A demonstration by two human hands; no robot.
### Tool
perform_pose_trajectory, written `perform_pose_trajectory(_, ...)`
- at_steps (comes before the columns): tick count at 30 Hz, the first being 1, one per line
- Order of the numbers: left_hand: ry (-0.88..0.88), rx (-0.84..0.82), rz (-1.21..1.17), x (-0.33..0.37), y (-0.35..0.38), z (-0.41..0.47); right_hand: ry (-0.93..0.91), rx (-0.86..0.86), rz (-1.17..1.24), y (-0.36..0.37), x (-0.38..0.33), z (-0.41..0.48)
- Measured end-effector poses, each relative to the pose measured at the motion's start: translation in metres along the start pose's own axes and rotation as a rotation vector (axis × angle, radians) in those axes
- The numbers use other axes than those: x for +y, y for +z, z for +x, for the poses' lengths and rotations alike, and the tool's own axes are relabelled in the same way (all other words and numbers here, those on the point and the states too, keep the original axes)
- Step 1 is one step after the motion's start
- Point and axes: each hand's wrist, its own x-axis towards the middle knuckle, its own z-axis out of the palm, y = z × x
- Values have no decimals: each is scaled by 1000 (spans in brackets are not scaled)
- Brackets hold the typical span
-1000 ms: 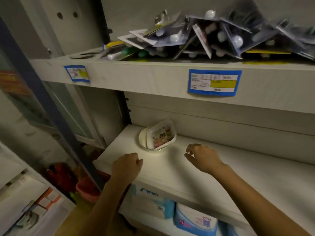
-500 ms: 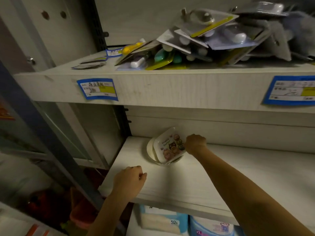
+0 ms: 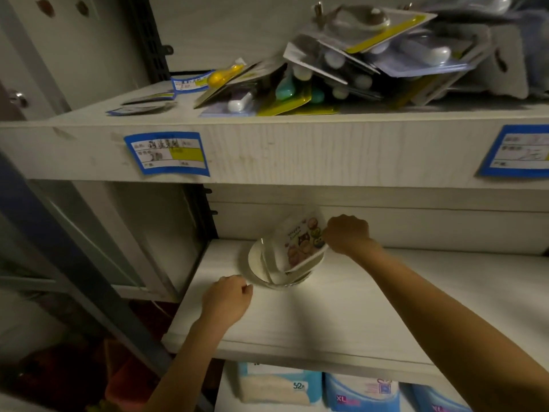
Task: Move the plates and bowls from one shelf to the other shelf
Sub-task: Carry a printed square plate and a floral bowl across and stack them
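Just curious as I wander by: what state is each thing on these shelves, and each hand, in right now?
bowl: upright on the middle shelf.
white plate: on edge in the bowl.
cartoon plate: tilted in the bowl, edge pinched.
right hand: pinching the cartoon plate.
left hand: fingers curled, holding nothing, near the bowl.
packs: heaped on the upper shelf.

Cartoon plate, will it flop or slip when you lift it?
Probably stiff: the cartoon plate holds its shape though the right hand pinches just one edge. Likely light too. It leans tilted in the bowl, so it could slide.
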Motion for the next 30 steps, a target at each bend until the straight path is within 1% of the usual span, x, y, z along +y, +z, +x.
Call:
perform_pose_trajectory(4, -38, -10, -207, 16, 9, 28, 114, 21, 180, -8, 43, -29)
perform_pose_trajectory(6, -42, -19, -251, 27, 14, 43, 154, 31, 209, -5, 65, -47)
perform_pose_trajectory(8, -42, -15, -185, 36, 21, 59, 199, 44, 251, 2, 84, -66)
perform_pose_trajectory(10, -73, -20, -59, 41, 30, 72, 239, 87, 288, 7, 100, -85)
perform_pose_trajectory(13, -125, -91, 127, 43, 45, 83, 274, 132, 248, 13, 117, -110)
perform_pose_trajectory(16, -125, -103, 215, 47, 55, 92, 324, 147, 234, 19, 128, -127)
perform_pose_trajectory(18, -167, -138, 177, 52, 58, 98, 353, 165, 244, 21, 133, -134)
perform_pose_trajectory(20, -256, -198, 91, 55, 60, 104, 371, 179, 261, 23, 136, -140)
perform_pose_trajectory(22, -322, -198, 28, 55, 59, 107, 384, 176, 277, 25, 139, -145)
perform_pose_trajectory(25, -290, -210, 23, 49, 57, 108, 398, 176, 284, 25, 143, -150)
perform_pose_trajectory(30, -278, -208, -292, 43, 53, 115, 421, 159, 292, 25, 144, -159)
